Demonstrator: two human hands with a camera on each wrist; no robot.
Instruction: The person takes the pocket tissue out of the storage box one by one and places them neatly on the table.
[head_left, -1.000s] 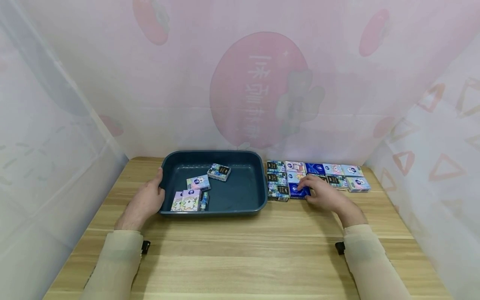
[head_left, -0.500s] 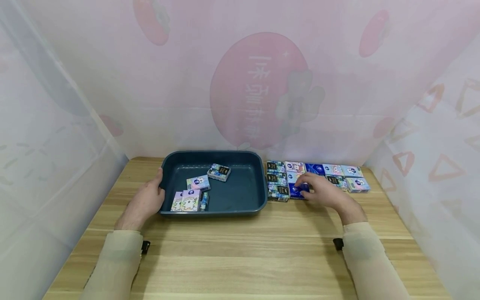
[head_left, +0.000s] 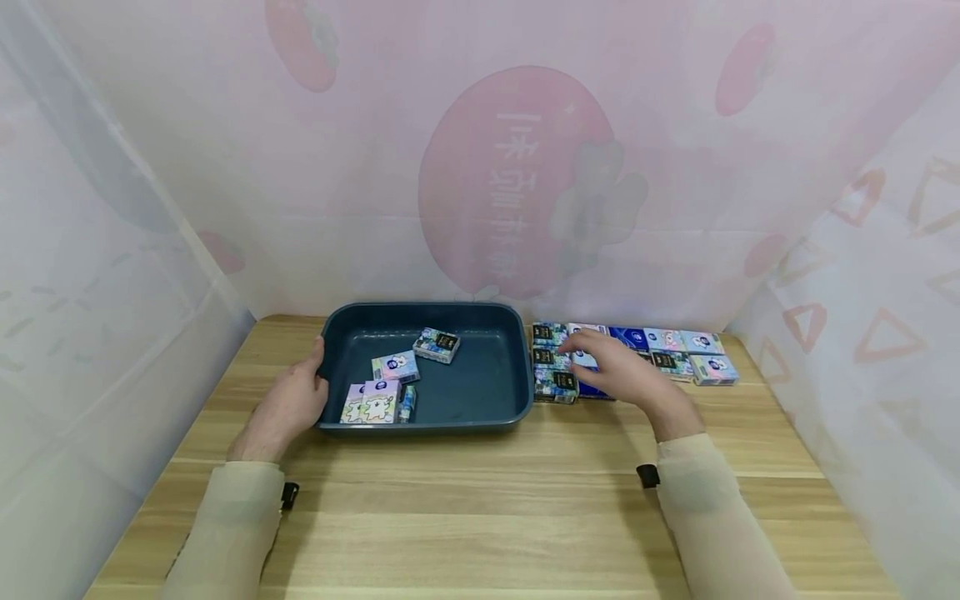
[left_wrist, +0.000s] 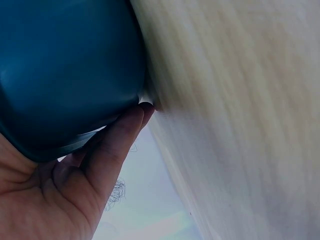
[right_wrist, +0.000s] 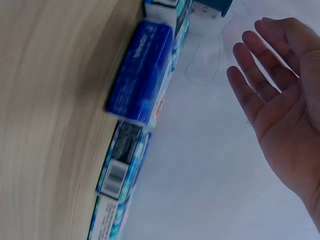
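On the left, the dark teal tray (head_left: 427, 427) has its rim gripped by the left hand (head_left: 288, 407), thumb at the rim. The left wrist view shows that hand's fingers (left_wrist: 107, 155) against the outside of the tray (left_wrist: 75, 65). Hovering over the left part of the rows of small packs, the right hand (head_left: 621, 377) has relaxed, spread fingers and holds nothing. Below it, a dark blue pack (head_left: 594, 393) is partly covered. In the right wrist view the right hand (right_wrist: 280, 105) is apart from the dark blue pack (right_wrist: 141, 72).
Inside the tray lie a dark floral pack (head_left: 437, 345), a pale blue pack (head_left: 395, 366), overlapping lilac packs (head_left: 380, 402) and a narrow blue one (head_left: 407, 403). Packs in rows stand right of the tray, near the table's (head_left: 480, 517) back edge. A patterned cloth (head_left: 360, 167) rises behind.
The right hand has moved left, from over the dark blue pack towards the floral-and-black packs beside the tray. The left hand and tray look unmoved.
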